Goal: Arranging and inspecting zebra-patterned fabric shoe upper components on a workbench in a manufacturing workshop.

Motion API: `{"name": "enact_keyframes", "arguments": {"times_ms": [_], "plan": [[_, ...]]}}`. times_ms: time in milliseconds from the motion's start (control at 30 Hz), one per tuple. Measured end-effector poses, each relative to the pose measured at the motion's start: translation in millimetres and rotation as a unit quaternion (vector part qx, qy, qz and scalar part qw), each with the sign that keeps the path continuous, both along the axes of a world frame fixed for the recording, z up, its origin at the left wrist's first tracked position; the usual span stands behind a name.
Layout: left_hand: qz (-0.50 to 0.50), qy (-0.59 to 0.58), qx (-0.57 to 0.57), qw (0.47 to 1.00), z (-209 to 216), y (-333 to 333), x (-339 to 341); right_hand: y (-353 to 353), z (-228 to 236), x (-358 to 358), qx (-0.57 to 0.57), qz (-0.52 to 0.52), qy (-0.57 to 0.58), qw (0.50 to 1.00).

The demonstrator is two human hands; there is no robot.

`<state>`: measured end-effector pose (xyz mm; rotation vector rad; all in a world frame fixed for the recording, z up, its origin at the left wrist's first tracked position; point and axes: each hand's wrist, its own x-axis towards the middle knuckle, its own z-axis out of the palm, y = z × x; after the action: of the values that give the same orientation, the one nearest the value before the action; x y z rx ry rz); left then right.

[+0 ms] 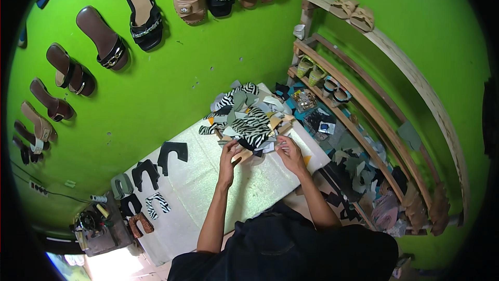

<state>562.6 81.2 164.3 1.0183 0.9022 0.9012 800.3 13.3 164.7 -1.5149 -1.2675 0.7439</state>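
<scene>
A heap of cut shoe-upper pieces [249, 117], zebra-striped, grey, black and tan, lies at the far right of a pale worktable [208, 192]. My left hand [228, 154] rests at the heap's near edge with its fingers closed on a tan piece [243, 155]. My right hand [288, 151] is at the heap's right near edge, pinching a small pale piece [280, 145]. Both forearms come up from my dark-clothed lap.
Several U-shaped cut pieces, black [171, 155], grey [121, 185], zebra [156, 204] and brown [139, 223], lie in a row on the table's left. Sandals [104, 39] hang on the green wall. Wooden shelves [358, 120] with scraps stand at right. A cluttered box [96, 226] sits lower left.
</scene>
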Motion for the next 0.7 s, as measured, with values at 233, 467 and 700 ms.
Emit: {"name": "enact_keyframes", "arguments": {"times_ms": [233, 467, 700], "plan": [[0.057, 0.06, -0.012, 0.996, -9.5, 38.4, 27.3, 71.2, -17.6, 27.3, -0.005, 0.07, -0.05, 0.996], [0.048, 0.232, 0.177, 0.955, -45.5, 76.5, 52.3, 127.6, -32.0, 49.5, 0.01, 0.153, -0.216, 0.964], [0.025, 0.432, 0.275, 0.859, -48.0, 81.1, 81.4, 157.9, -52.0, 54.0, 0.006, 0.234, -0.31, 0.921]]}}
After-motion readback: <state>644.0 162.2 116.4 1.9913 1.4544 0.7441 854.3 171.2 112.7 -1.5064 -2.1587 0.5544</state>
